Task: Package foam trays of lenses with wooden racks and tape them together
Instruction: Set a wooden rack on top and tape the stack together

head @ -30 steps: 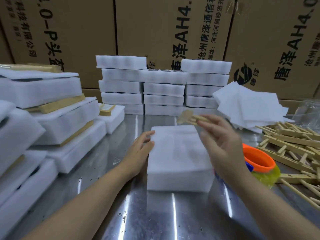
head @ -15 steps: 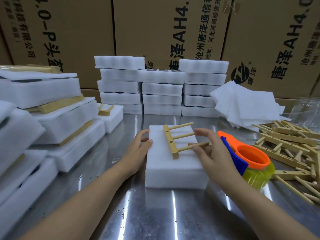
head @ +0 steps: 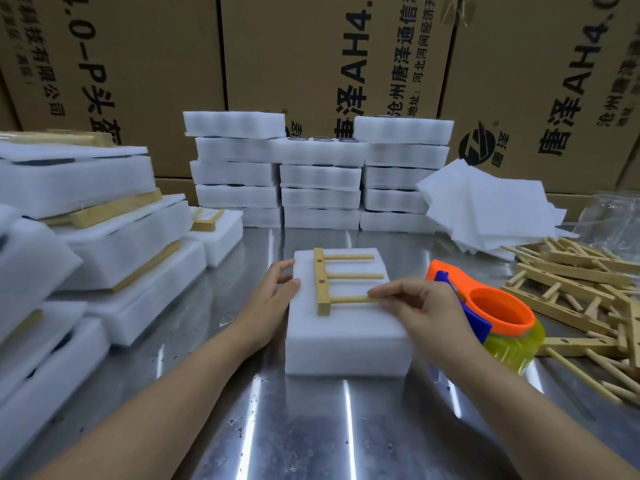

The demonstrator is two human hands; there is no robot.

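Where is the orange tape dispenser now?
In the head view the tape dispenser sits on the right, between the foam tray and the pile of wooden racks, beyond the right hand.

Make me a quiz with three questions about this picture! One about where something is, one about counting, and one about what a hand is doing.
1. Where does the wooden rack lie?
A. On top of the foam tray
B. On the floor
C. On a cardboard box

2. How many pegs stick out of the rack's bar?
A. Two
B. Three
C. Five

3. What is the right hand doing?
A. Pinching the rack's nearest peg
B. Lying flat on the table
C. Waving in the air

Answers:
1. A, because the bar and pegs rest on the tray's white top.
2. B, because three pegs run sideways from the bar.
3. A, because the thumb and fingers close on the end of that peg.
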